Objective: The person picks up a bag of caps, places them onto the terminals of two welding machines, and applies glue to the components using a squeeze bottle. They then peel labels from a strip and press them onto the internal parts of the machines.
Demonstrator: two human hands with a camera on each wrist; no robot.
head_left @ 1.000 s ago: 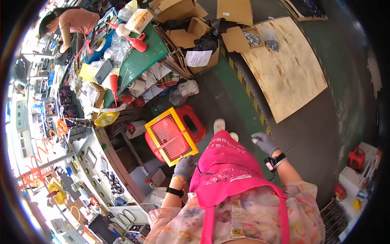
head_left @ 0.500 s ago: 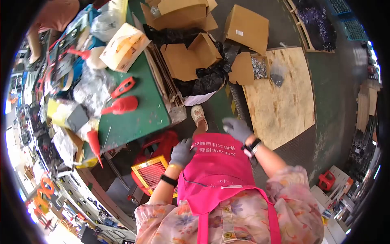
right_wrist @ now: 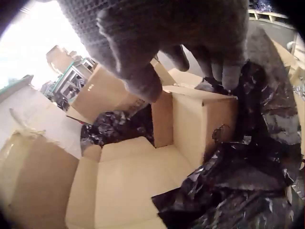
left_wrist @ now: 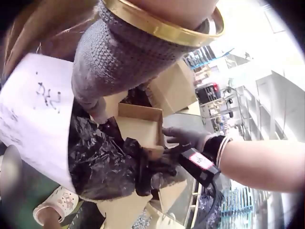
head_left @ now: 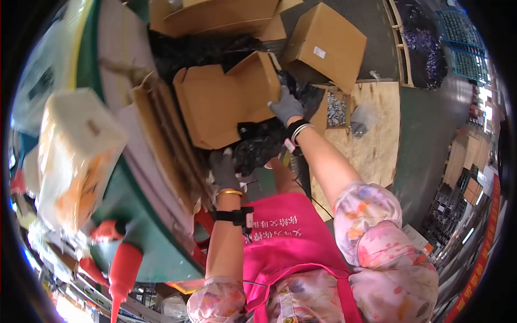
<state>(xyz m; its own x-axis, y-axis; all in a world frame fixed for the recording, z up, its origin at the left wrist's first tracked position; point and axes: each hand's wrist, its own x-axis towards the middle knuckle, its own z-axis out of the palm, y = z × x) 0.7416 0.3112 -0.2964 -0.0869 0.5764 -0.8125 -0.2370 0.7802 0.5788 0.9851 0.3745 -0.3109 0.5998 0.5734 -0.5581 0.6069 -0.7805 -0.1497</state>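
An unfolded cardboard box [head_left: 223, 99] lies on black plastic bag material [head_left: 256, 153] with its flaps spread. My gloved right hand [head_left: 287, 106] is at the box's right wall. In the right wrist view, its thumb and fingers [right_wrist: 231, 76] are apart, straddling the top edge of that wall. My gloved left hand [head_left: 223, 168] reaches down at the box's near side, beside the black plastic. The left wrist view shows that hand [left_wrist: 107, 64] pointing into the plastic, most of its fingers hidden; I cannot tell whether they pinch it.
A green table [head_left: 156, 231] stands at the left with a wrapped carton [head_left: 75, 161] and red bottles [head_left: 125, 269]. Flattened cardboard sheets [head_left: 167, 145] lean against its side. Beyond are a closed carton [head_left: 331, 46], a box of small metal parts [head_left: 337, 110] and a plywood board [head_left: 377, 156].
The person has come up to the cardboard box beside the green table. Both hands have moved forward from in front of the apron, the right to the box's wall, the left to its near side.
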